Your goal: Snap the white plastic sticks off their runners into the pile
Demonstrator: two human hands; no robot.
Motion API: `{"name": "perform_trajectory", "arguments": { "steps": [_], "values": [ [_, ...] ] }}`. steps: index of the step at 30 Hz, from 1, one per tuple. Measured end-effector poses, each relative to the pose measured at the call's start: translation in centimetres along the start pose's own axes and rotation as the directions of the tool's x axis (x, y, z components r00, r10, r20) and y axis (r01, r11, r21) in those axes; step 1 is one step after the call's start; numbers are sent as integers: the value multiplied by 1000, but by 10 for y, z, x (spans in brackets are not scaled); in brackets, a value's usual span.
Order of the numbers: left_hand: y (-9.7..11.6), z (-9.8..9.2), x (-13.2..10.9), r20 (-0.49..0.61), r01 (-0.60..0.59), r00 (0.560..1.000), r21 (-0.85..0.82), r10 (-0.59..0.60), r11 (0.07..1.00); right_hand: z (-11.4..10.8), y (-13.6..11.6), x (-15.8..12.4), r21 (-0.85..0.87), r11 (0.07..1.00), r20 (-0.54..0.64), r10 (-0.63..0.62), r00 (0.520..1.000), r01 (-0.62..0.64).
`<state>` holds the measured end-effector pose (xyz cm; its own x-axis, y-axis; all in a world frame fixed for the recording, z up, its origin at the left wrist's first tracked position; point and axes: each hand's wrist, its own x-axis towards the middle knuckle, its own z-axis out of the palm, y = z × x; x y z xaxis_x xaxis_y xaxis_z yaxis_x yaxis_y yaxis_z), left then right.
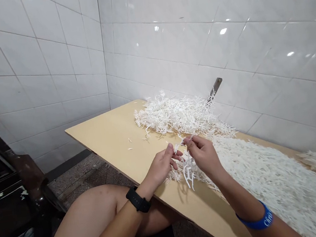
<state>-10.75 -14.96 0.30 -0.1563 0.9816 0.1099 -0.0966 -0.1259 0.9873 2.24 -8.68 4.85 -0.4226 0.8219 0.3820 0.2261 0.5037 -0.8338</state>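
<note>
A white branched plastic piece [188, 174] hangs between my two hands, over the near edge of a tan board [104, 129]. My left hand [164, 164], with a black watch above its wrist, is closed on the piece's left part, thumb up. The fingertips of my right hand [202, 153] pinch its upper end; a blue band is on that forearm. Behind my hands lies a tangled heap of white branched pieces [177, 112]. A wide pile of small white bits [276, 176] spreads to the right.
A few loose white bits [130, 149] lie on the board's left part. A flat metal bar [215, 88] leans by the tiled wall [164, 36]. Dark furniture [25, 171] stands at the left, and my bare knee [91, 209] is beside the board's edge.
</note>
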Motion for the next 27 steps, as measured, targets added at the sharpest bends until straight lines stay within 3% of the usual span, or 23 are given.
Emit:
{"name": "perform_trajectory", "arguments": {
  "steps": [3,7,9,12,16,20,23,27],
  "values": [
    [5,0,-4,-55,-60,996,75,64,995,5,8,1,24,999,18,33,999,-33],
    [9,3,-14,-9,-126,991,194,130,973,-12,22,16,83,991,-228,124,966,-108],
    [8,3,-16,5,-113,993,260,116,959,-25,27,25,144,981,-293,165,942,-127],
    [-1,-2,-12,-28,-59,997,425,78,903,-30,28,29,233,957,-171,213,962,-171],
    [-16,-9,-7,-166,-2,978,604,128,797,-15,20,23,421,869,44,266,963,-259],
    [-21,-14,-5,-181,-2,967,700,179,714,-6,11,17,466,833,82,296,952,-299],
    [-22,-17,-4,-156,-38,969,678,194,734,-5,6,14,465,814,102,342,934,-349],
    [-21,-17,-1,-185,-64,965,525,188,849,-4,2,11,491,773,134,388,912,-401]
  ]
}}
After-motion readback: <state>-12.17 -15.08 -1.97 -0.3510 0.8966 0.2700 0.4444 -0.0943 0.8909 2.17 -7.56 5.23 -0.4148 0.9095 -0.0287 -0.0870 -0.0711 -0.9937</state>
